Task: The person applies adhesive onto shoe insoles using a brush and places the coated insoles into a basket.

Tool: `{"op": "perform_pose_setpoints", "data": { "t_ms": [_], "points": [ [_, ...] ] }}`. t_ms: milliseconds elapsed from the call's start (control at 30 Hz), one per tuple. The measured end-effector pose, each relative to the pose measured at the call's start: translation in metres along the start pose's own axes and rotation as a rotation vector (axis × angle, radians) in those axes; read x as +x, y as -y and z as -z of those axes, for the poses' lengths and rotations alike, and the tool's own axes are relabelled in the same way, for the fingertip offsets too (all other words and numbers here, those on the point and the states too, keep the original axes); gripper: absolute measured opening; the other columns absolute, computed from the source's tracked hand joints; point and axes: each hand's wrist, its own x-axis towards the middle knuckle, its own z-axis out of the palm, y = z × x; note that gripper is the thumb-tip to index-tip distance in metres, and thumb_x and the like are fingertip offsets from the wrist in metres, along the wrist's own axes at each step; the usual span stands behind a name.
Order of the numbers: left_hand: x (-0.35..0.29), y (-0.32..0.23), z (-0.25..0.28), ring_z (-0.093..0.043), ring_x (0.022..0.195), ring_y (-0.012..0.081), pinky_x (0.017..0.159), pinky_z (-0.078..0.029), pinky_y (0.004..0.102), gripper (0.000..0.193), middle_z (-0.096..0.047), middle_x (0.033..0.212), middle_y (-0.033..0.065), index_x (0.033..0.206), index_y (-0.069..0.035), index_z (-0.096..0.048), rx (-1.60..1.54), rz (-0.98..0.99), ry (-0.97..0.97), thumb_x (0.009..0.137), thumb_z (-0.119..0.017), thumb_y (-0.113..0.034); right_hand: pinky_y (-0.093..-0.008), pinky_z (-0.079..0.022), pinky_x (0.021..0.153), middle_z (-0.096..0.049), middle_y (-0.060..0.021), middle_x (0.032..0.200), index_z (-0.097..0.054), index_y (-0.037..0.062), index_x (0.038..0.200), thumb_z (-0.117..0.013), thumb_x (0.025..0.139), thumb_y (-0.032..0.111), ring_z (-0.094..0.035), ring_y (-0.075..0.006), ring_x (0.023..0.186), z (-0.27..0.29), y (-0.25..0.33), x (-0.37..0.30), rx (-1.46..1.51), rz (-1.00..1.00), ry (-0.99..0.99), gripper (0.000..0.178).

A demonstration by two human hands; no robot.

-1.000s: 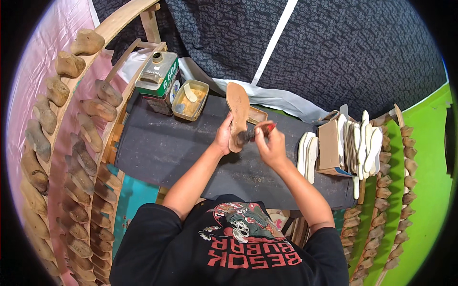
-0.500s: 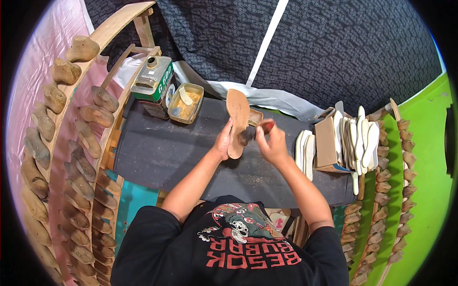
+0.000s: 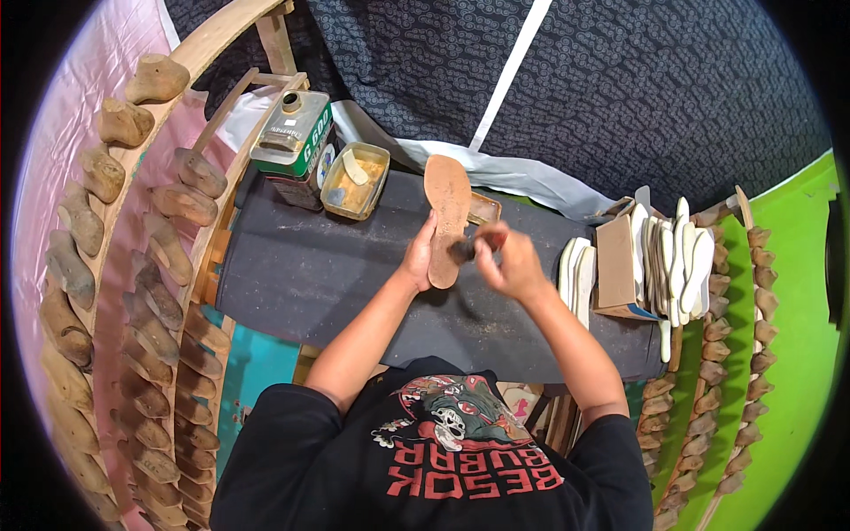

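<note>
A tan shoe insole (image 3: 448, 196) is held upright over the dark table, its wide end pointing away from me. My left hand (image 3: 419, 258) is closed on its left edge near the narrow end. In my right hand (image 3: 517, 268) is a brush (image 3: 463, 250) with dark bristles and a bit of red on the handle. Its bristles are at the insole's lower right side, apparently touching it; motion blurs them. Just behind the insole lies a small shallow tray (image 3: 484, 209), partly hidden by it.
On the dark tabletop (image 3: 292, 265), a metal can (image 3: 294, 146) and a tub of yellowish paste (image 3: 356, 181) stand at the back left. White soles (image 3: 577, 276) and a cardboard box (image 3: 617, 265) of soles are at the right. Racks of wooden shoe lasts (image 3: 150, 332) flank both sides.
The insole has turned its broad face more toward me. The brush has shifted slightly up along its right side. The whole view has moved a little.
</note>
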Motion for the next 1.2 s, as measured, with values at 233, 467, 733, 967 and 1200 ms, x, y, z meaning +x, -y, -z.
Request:
{"op": "perform_pose_setpoints", "data": {
  "t_ms": [233, 467, 733, 967, 1200],
  "points": [
    [0.005, -0.004, 0.000, -0.066, 0.086, 0.0195, 0.075, -0.057, 0.0366, 0.059, -0.065, 0.105, 0.0071, 0.131, -0.012, -0.057, -0.081, -0.053, -0.020, 0.101, -0.043, -0.062, -0.0379, -0.054, 0.063, -0.065, -0.0143, 0.081, -0.062, 0.0012, 0.097, -0.067, 0.086, 0.007, -0.066, -0.0290, 0.068, -0.001, 0.004, -0.003, -0.076, 0.052, -0.018, 0.013],
    [0.011, -0.007, 0.012, -0.066, 0.085, 0.0204, 0.073, -0.059, 0.0369, 0.059, -0.065, 0.098, 0.0100, 0.128, -0.011, -0.058, -0.082, 0.056, 0.126, 0.102, -0.042, -0.061, -0.0398, -0.054, 0.061, -0.063, -0.0127, 0.072, -0.062, 0.0032, 0.099, -0.066, 0.083, 0.007, -0.066, -0.0307, 0.063, 0.002, 0.027, -0.006, -0.062, 0.130, 0.133, 0.016],
    [0.010, -0.005, -0.002, -0.065, 0.097, 0.0182, 0.079, -0.058, 0.0383, 0.054, -0.065, 0.114, 0.0051, 0.136, -0.014, -0.053, -0.156, -0.006, 0.180, 0.105, -0.039, -0.056, -0.0366, -0.053, 0.062, -0.065, -0.0137, 0.085, -0.060, 0.0009, 0.100, -0.067, 0.086, 0.004, -0.066, -0.0282, 0.066, 0.008, 0.005, -0.006, -0.093, 0.038, -0.029, 0.016],
    [0.014, -0.007, 0.007, -0.064, 0.093, 0.0189, 0.074, -0.059, 0.0402, 0.056, -0.064, 0.114, 0.0056, 0.133, -0.011, -0.055, -0.096, 0.021, 0.168, 0.103, -0.042, -0.057, -0.0344, -0.054, 0.064, -0.066, -0.0123, 0.080, -0.058, -0.0009, 0.105, -0.066, 0.089, 0.003, -0.068, -0.0226, 0.067, 0.005, 0.026, -0.025, 0.087, 0.029, 0.026, 0.018],
    [0.007, -0.007, -0.030, -0.065, 0.108, 0.0203, 0.086, -0.057, 0.0419, 0.056, -0.064, 0.126, 0.0035, 0.138, -0.016, -0.054, -0.051, 0.061, 0.275, 0.105, -0.035, -0.057, -0.0301, -0.054, 0.065, -0.065, -0.0091, 0.082, -0.054, -0.0022, 0.108, -0.054, 0.100, 0.003, -0.069, -0.0162, 0.073, 0.009, 0.005, 0.008, 0.088, -0.181, -0.186, 0.010]
  ]
}}
